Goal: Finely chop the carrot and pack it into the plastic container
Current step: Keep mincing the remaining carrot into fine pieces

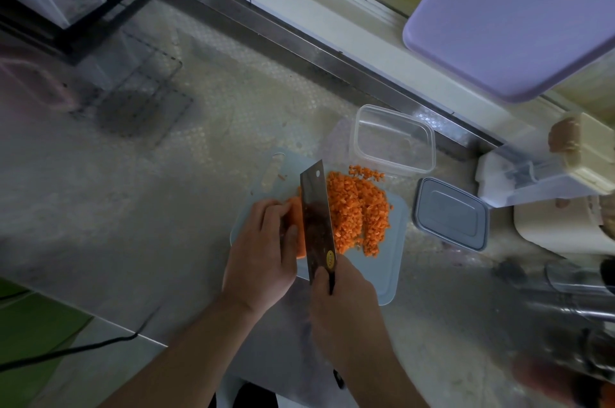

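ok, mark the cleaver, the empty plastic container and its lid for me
cleaver [317,217]: head view, middle of the flat blade.
plastic container [429,159]: head view, clear right wall near the rim.
lid [451,212]: head view, centre of the grey top.
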`<action>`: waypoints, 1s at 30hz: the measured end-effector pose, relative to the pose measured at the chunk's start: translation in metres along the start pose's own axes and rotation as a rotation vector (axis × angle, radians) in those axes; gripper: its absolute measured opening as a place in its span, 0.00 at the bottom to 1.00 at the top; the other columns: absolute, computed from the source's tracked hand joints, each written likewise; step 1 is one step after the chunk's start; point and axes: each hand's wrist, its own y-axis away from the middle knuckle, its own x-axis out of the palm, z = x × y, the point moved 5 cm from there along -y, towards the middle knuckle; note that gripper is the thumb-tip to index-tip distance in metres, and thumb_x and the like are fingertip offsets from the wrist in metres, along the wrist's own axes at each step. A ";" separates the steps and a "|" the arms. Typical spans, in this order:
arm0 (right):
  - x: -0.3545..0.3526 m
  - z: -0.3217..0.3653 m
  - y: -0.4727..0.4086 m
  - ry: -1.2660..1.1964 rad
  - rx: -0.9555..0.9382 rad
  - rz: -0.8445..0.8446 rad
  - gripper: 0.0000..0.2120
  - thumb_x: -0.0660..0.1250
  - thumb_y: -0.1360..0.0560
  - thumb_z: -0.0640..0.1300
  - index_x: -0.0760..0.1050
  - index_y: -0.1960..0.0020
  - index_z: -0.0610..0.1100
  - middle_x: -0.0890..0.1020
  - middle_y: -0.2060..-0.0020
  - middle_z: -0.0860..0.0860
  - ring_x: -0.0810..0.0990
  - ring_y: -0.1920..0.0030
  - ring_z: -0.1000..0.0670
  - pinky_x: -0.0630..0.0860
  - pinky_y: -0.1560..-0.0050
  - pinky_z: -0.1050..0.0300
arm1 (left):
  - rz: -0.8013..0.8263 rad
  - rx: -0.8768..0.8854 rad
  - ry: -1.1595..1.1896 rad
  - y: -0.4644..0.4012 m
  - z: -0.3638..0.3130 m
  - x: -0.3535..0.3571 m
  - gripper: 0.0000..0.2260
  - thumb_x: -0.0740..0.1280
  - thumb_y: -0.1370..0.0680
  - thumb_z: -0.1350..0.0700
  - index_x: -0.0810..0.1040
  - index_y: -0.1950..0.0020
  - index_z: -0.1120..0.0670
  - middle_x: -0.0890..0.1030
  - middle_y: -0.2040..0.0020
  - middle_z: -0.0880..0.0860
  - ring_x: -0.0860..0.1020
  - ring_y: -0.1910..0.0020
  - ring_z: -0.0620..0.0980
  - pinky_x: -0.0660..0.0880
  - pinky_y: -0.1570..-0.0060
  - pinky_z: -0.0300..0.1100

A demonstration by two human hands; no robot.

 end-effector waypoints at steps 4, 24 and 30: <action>-0.001 0.003 0.000 0.019 -0.005 0.014 0.11 0.57 0.16 0.46 0.69 0.58 0.49 0.75 0.67 0.53 0.73 0.68 0.56 0.67 0.69 0.64 | 0.004 -0.001 -0.001 0.000 0.001 0.001 0.10 0.67 0.17 0.57 0.76 0.36 0.53 0.73 0.39 0.45 0.78 0.48 0.45 0.71 0.57 0.35; -0.003 0.026 -0.019 -0.058 0.009 0.041 0.11 0.57 0.16 0.49 0.69 0.56 0.52 0.73 0.66 0.56 0.73 0.68 0.58 0.67 0.71 0.69 | 0.061 -0.027 -0.029 -0.002 0.001 0.002 0.15 0.70 0.20 0.55 0.76 0.33 0.54 0.73 0.35 0.47 0.77 0.42 0.48 0.77 0.49 0.41; 0.005 0.023 -0.034 -0.033 -0.003 0.027 0.09 0.57 0.17 0.47 0.72 0.54 0.48 0.77 0.63 0.53 0.75 0.65 0.56 0.66 0.68 0.62 | 0.109 -0.015 0.079 -0.002 0.000 -0.004 0.17 0.63 0.16 0.52 0.75 0.28 0.50 0.71 0.32 0.42 0.75 0.45 0.34 0.71 0.48 0.27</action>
